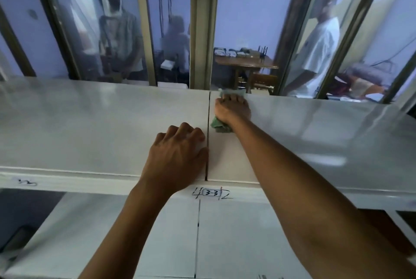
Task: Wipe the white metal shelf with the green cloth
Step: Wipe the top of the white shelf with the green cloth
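Note:
The white metal shelf (90, 125) spans the view as a glossy top surface, split by a narrow seam near the middle. My right hand (233, 108) lies far back on the right panel, just right of the seam, pressing the green cloth (219, 125) against the surface. The cloth shows in front of the fingers at the back edge and bunched under the wrist. My left hand (177, 159) rests on the left panel near the front edge, beside the seam, fingers bent, holding nothing.
A lower white shelf level (225, 233) sits below, under a front rail with a "3-3" label (212, 193). Behind the shelf stands a row of glass window panes in metal frames (203, 26). Beyond the glass are people and a wooden table (245, 65).

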